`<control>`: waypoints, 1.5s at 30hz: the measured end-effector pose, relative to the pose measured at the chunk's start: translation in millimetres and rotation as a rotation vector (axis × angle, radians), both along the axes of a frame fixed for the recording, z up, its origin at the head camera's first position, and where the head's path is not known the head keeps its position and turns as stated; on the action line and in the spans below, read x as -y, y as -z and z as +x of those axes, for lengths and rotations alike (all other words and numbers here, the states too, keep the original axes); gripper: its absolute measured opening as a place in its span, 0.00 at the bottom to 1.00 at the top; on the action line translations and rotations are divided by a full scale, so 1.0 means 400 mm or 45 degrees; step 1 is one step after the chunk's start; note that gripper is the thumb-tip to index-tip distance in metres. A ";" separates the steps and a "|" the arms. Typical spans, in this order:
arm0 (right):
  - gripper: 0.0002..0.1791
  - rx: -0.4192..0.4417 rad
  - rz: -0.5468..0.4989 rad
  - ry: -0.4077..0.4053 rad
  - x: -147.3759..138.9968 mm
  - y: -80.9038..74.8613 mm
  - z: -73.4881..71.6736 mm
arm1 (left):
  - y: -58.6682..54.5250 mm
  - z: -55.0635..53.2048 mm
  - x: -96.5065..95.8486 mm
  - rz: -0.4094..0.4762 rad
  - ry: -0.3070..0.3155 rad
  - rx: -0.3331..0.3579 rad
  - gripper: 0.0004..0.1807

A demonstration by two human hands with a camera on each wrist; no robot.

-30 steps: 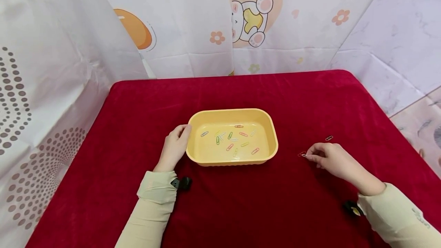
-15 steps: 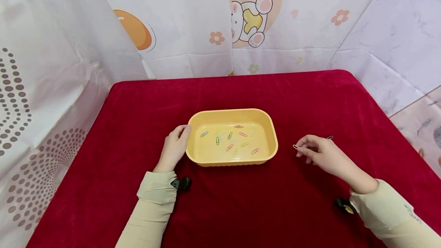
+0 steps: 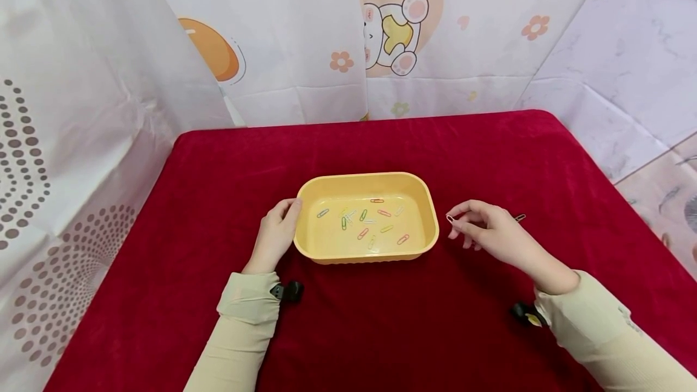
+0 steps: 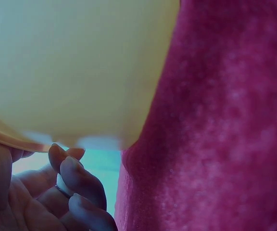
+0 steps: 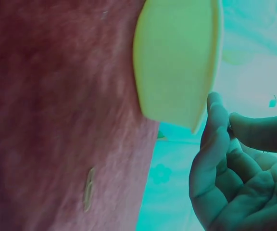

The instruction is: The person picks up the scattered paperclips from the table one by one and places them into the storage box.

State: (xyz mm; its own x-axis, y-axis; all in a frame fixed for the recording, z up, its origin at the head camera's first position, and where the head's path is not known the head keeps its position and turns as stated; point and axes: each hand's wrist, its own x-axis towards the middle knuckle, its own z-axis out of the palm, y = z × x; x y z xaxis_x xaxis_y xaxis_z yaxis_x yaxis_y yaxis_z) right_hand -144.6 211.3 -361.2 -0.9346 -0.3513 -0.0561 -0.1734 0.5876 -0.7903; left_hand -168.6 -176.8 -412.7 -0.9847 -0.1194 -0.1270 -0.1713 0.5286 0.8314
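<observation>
My left hand (image 3: 276, 231) grips the left rim of a yellow plastic basin (image 3: 365, 254). In the left wrist view its fingers (image 4: 83, 180) bend up under the basin's rim, by the outer wall. Inside the basin lie several loose paper clips, among them a green one (image 3: 344, 223), a pink one (image 3: 403, 239) and a blue one (image 3: 323, 213). Just right of the basin, my right hand (image 3: 487, 228) pinches a whitish paper clip (image 3: 449, 218) between thumb and index finger, apart from the rim. In the right wrist view that clip is mostly hidden by the fingertips.
A dark paper clip (image 3: 520, 218) lies on the red cloth (image 3: 381, 325) behind the right hand; the right wrist view shows a clip (image 5: 89, 189) on the cloth too. Patterned curtains (image 3: 305, 95) hang beyond the table's far and side edges.
My right hand has lifted the whitish paper clip from the cloth and moved left with it, close to the basin. The left hand and the basin have stayed put.
</observation>
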 end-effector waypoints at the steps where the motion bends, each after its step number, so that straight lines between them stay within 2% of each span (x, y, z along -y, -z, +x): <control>1: 0.11 0.010 -0.015 0.001 0.005 -0.003 -0.002 | 0.000 0.000 0.000 0.000 0.001 -0.001 0.31; 12: 0.12 0.119 -0.166 -0.002 0.064 -0.043 -0.030 | 0.003 0.000 0.001 -0.002 -0.005 -0.004 0.32; 19: 0.12 0.172 -0.275 -0.042 0.111 -0.056 -0.045 | 0.003 0.000 0.002 0.001 -0.002 -0.004 0.32; 35: 0.13 0.333 -0.495 -0.137 0.243 -0.032 -0.065 | -0.001 -0.001 0.002 0.003 0.000 0.004 0.31; 45: 0.12 0.390 -0.570 -0.142 0.323 -0.007 -0.062 | 0.000 -0.002 0.002 0.001 0.001 0.004 0.32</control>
State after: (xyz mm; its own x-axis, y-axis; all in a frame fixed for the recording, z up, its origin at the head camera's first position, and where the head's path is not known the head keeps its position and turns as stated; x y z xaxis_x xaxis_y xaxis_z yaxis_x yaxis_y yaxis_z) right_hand -169.3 82.2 -358.5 -0.8547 -0.4993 -0.1421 0.0619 0.1736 -0.9829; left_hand -169.3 -177.7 -412.5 -0.9844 -0.1187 -0.1298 -0.1733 0.5279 0.8315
